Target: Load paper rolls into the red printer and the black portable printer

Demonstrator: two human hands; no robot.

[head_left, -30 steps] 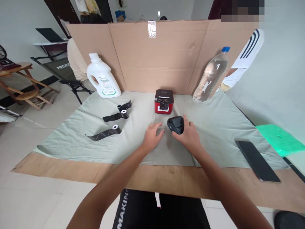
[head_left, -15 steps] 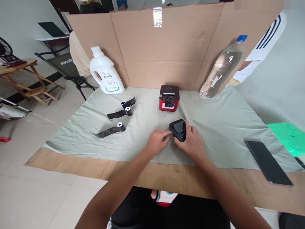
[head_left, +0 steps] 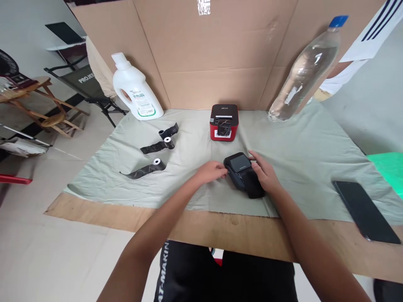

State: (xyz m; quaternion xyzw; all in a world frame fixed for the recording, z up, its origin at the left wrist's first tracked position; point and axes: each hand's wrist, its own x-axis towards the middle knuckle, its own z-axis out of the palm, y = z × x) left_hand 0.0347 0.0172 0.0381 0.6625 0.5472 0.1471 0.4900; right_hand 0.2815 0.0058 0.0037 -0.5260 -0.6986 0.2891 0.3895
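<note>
A black handheld device with a small screen [head_left: 239,163], much like a payment terminal, lies tilted on the cloth in front of me. A dark flat part, perhaps a strip or flap, covers its near right end. My left hand [head_left: 212,171] has its fingers curled together, fingertips at the device's left edge; whether they pinch anything is hidden. Along the device's right side, my right hand [head_left: 263,171] grips it, thumb bent over the edge and index finger stretched forward. Behind it stands a red and black printer [head_left: 224,122] with a dark strip hanging from its slot.
Three black rolls, one of them a marbled roll [head_left: 151,167], lie partly unrolled on the left. A white detergent bottle [head_left: 135,90] and a clear bottle [head_left: 307,73] stand before the cardboard screen [head_left: 214,46]. A phone [head_left: 365,209] lies on the right. Someone's striped sleeve [head_left: 376,33] shows behind.
The device has turned in my hands, so its screen and dark near end now show more. My right hand has shifted down its right side. The view has tilted down slightly.
</note>
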